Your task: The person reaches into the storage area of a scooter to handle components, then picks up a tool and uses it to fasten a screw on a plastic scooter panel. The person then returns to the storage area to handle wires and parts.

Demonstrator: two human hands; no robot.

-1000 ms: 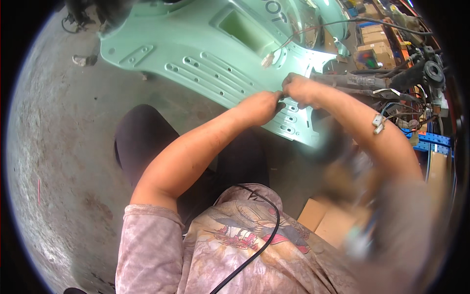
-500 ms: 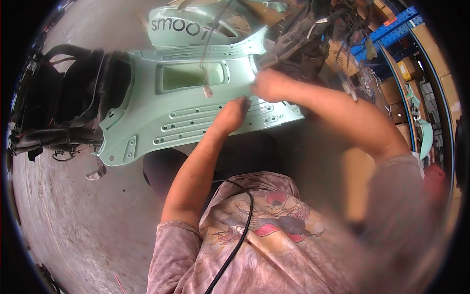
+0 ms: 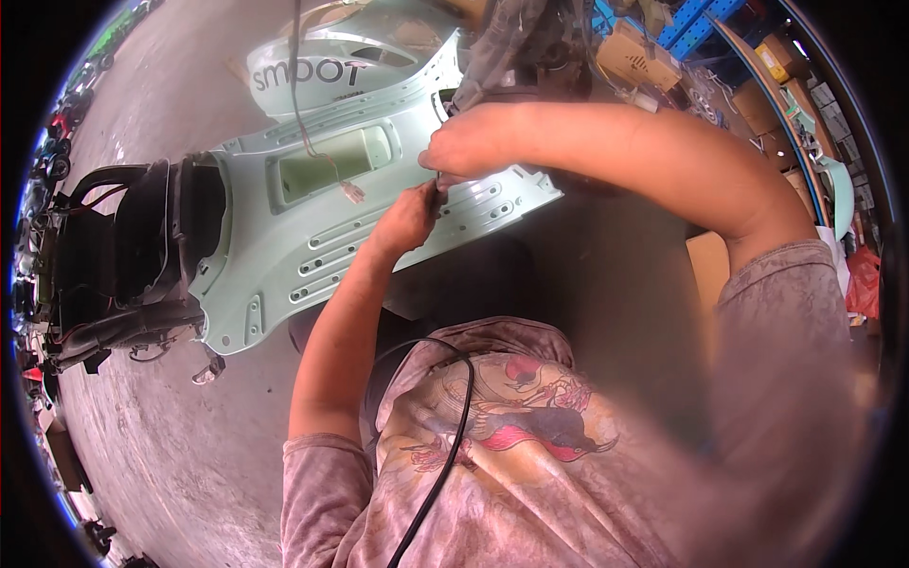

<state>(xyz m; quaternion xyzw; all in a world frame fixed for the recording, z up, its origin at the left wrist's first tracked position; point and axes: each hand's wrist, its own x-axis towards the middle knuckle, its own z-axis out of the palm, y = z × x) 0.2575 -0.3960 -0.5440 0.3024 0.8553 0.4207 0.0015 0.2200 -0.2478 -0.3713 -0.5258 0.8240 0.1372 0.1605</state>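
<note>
- nearest: person's own chest, mottled pinkish shirt [image 3: 492, 454] with a red and dark print, black cable [image 3: 445, 454] running down over it. blurred at lower right.
- left forearm comes up from the lower left, bare below a short sleeve, angled up and right toward the panel.
- left hand [image 3: 409, 220] rests on the panel's near edge, fingers curled tight around a small dark item [image 3: 434, 197]. closed pinch; can't tell what the item is, too small and mostly covered.
- right arm enters from the right edge, elbow high, forearm crossing leftward above the left hand.
- right hand [image 3: 466, 144] sits just above the left one, nearly touching it, fingers bent down onto the same spot. grip looks closed, but what it holds is hidden under the knuckles, can't tell.
- the work piece: pale mint-green plastic scooter body panel [image 3: 312, 237] lying flat on the grey concrete floor [image 3: 151, 445], straight ahead of the person. long slots and small round holes along the near flange, a rectangular recessed opening in the middle.
- thin wire with a small white connector [image 3: 352, 193] hangs across that opening.
- left of the panel: black scooter parts [image 3: 123, 256], touching its left end.
- beyond: a second mint-green cover [image 3: 312, 66] with dark lettering, top cut by the rim.
- far right: blue shelving [image 3: 691, 19] and cardboard boxes [image 3: 634, 57], warped by the lens, detail unreadable.
</note>
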